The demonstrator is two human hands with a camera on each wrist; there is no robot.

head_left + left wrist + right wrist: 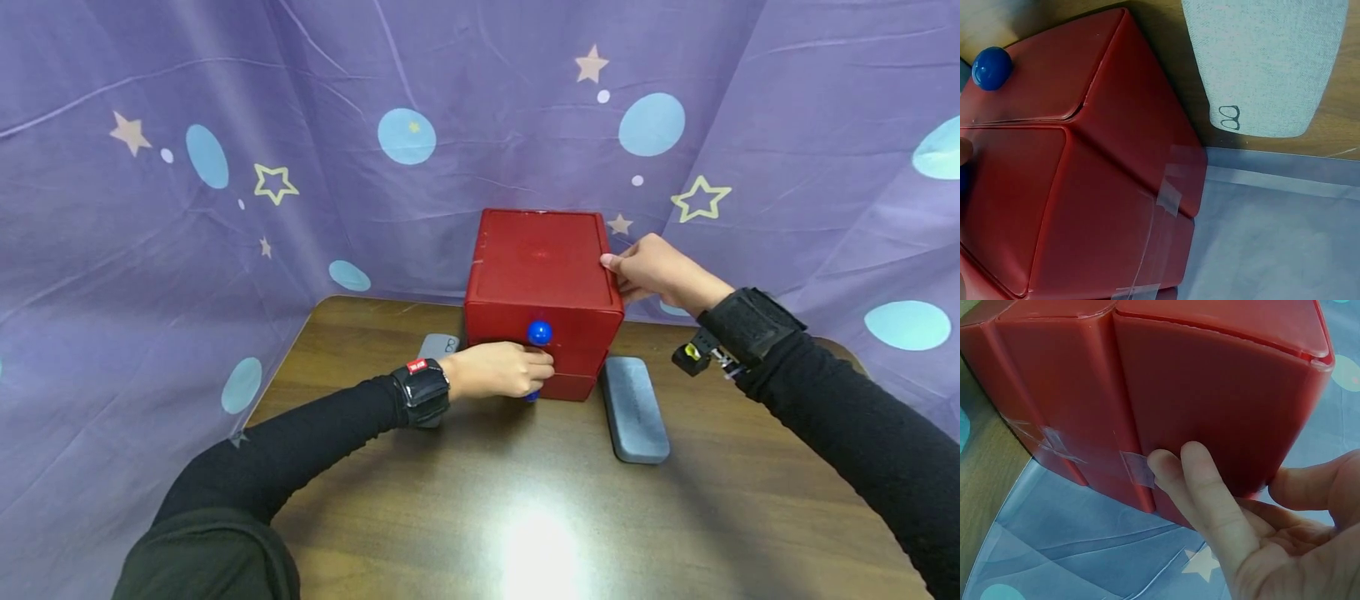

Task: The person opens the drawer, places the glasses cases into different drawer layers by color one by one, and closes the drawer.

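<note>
A red drawer box (542,258) with blue knobs stands at the back of the wooden table. At its front, my left hand (498,369) pinches the middle blue knob (963,179), which the fingers mostly hide. The upper blue knob (539,333) shows above that hand, and the lower blue knob (992,69) shows below it. My right hand (660,271) holds the box's top right edge, thumb at the edge and fingers against the side wall, as the right wrist view shows. All drawers look pushed in.
A blue-grey glasses case (636,408) lies right of the box. Another grey glasses case (1263,69) with a glasses mark lies to its left, partly behind my left wrist. A purple patterned cloth (480,100) hangs behind the table (420,517).
</note>
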